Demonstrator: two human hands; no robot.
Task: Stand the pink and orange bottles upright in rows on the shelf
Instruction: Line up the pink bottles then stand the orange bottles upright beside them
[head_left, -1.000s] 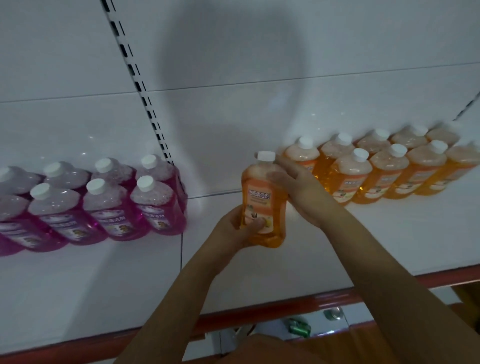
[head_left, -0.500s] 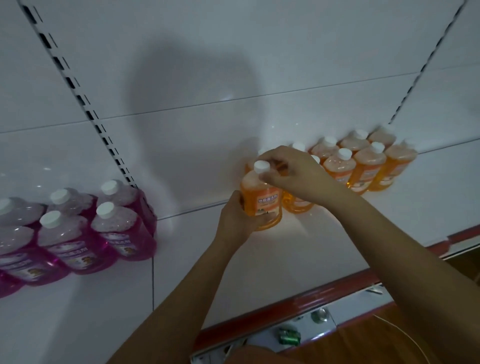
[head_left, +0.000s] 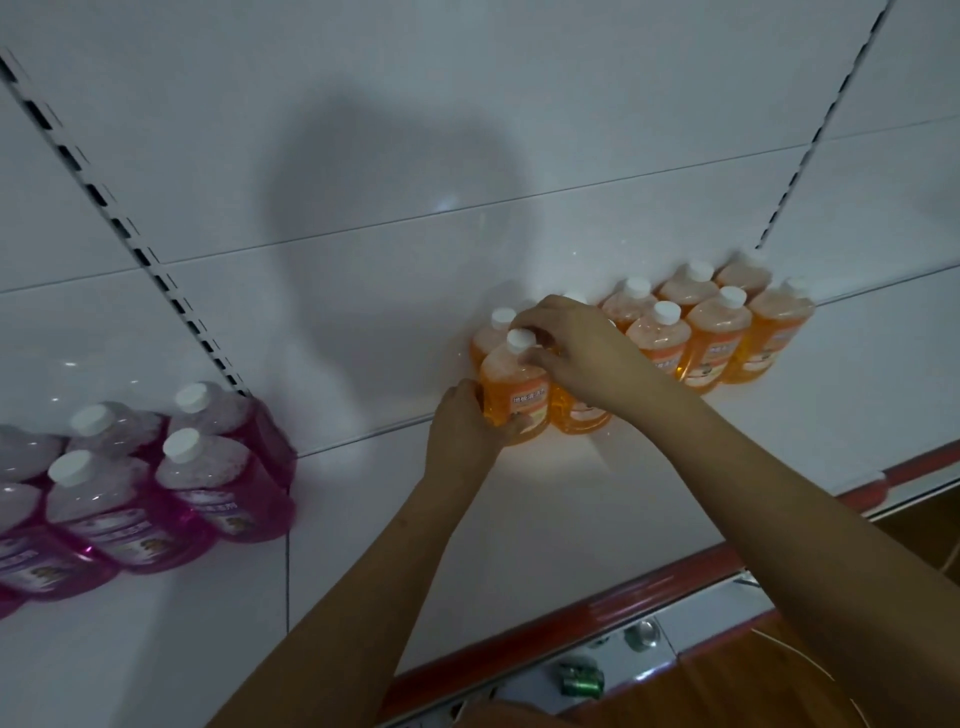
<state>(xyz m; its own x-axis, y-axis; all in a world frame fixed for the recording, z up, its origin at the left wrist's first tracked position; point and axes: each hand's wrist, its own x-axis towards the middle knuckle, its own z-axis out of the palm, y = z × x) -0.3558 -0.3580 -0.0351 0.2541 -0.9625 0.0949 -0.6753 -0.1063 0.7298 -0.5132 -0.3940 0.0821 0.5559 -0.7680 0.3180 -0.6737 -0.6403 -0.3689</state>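
An orange bottle (head_left: 514, 387) with a white cap stands upright on the white shelf (head_left: 545, 519), at the left front end of the orange rows (head_left: 717, 332). My left hand (head_left: 465, 431) grips its lower body from the left. My right hand (head_left: 576, 348) curls over its neck and shoulder from the right and hides part of the neighbouring orange bottle. Several pink bottles (head_left: 171, 483) with white caps stand in rows at the far left of the shelf.
The shelf has a red front edge (head_left: 623, 605). White back panels with slotted uprights (head_left: 135, 244) rise behind. Between the pink and orange groups the shelf surface is bare. Below the edge lie a green object (head_left: 582, 680) and a wooden floor.
The orange bottle has gone from held in the air in front of the shelf to standing at the left end of the orange rows. Both hands went with it and still hold it.
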